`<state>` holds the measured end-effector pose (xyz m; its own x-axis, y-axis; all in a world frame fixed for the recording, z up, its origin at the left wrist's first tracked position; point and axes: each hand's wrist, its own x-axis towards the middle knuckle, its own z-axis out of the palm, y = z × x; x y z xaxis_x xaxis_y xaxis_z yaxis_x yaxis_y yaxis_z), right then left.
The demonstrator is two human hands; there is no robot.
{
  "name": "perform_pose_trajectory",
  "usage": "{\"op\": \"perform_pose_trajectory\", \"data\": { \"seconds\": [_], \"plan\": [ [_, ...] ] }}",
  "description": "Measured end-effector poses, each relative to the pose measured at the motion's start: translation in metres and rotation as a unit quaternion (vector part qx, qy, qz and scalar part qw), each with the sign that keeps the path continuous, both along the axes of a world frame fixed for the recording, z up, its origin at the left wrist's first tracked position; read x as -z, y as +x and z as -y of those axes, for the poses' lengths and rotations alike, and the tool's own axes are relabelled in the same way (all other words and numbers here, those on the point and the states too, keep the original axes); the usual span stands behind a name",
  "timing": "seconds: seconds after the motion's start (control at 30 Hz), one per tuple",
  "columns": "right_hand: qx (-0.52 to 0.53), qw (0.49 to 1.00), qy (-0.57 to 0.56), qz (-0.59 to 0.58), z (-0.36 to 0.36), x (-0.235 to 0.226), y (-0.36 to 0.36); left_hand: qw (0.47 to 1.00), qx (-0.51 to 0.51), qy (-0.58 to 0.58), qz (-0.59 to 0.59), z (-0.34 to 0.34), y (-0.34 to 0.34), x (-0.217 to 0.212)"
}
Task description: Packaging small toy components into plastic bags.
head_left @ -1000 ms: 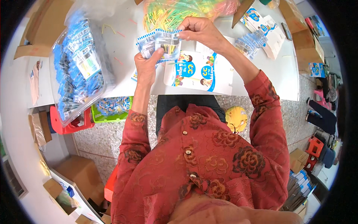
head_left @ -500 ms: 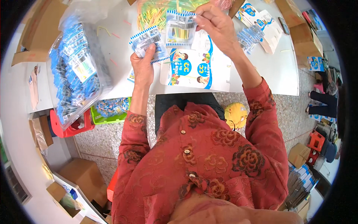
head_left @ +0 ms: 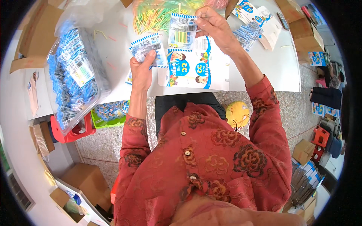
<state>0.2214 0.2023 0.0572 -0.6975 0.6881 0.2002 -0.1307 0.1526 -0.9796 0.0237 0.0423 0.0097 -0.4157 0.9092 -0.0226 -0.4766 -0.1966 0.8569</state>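
Between thumb and fingers, my left hand (head_left: 142,69) grips a blue-and-white plastic packet (head_left: 148,48), with another layer of wrapper seemingly under it. My right hand (head_left: 215,27) pinches the upper right edge of a second packet (head_left: 182,31), which hangs upright; yellow-green sticks show through its clear window. Beneath the hands lies a flat printed carton (head_left: 191,69), white and blue with cartoon figures. Beyond them a heap of loose yellow, green and orange sticks (head_left: 151,20) rests in a clear plastic bag.
On the left a clear bin (head_left: 100,75) is heaped with filled packets. A row of packets (head_left: 247,34) lies right of my right hand, near flattened cartons (head_left: 268,32) and a dark phone-like device (head_left: 283,21). Below the table sit a green basket (head_left: 113,122) and a red stool (head_left: 75,130).
The packet in my right hand has turned a little and its sticks show more upright. My left hand keeps its packet, and the whole view has shifted slightly.
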Motion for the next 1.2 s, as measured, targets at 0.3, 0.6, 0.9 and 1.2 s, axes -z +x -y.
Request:
{"op": "perform_pose_trajectory", "data": {
  "seconds": [0.3, 0.6, 0.9, 1.2],
  "plan": [
    [-0.082, 0.995, 0.063, 0.004, 0.017, -0.012, -0.006, 0.988, 0.066, -0.032, -0.138, 0.001, 0.023, -0.011],
    [0.019, 0.971, 0.218, 0.094, 0.020, -0.066, -0.028, 0.953, 0.059, -0.039, -0.296, 0.007, 0.024, -0.019],
    [-0.017, 0.950, 0.277, 0.143, 0.007, -0.071, -0.028, 0.968, 0.011, -0.033, -0.250, 0.008, 0.018, -0.013],
    [-0.117, 0.940, 0.248, 0.204, 0.012, -0.084, -0.033, 0.972, 0.011, -0.025, -0.234, 0.009, 0.014, -0.015]
  ]
}}
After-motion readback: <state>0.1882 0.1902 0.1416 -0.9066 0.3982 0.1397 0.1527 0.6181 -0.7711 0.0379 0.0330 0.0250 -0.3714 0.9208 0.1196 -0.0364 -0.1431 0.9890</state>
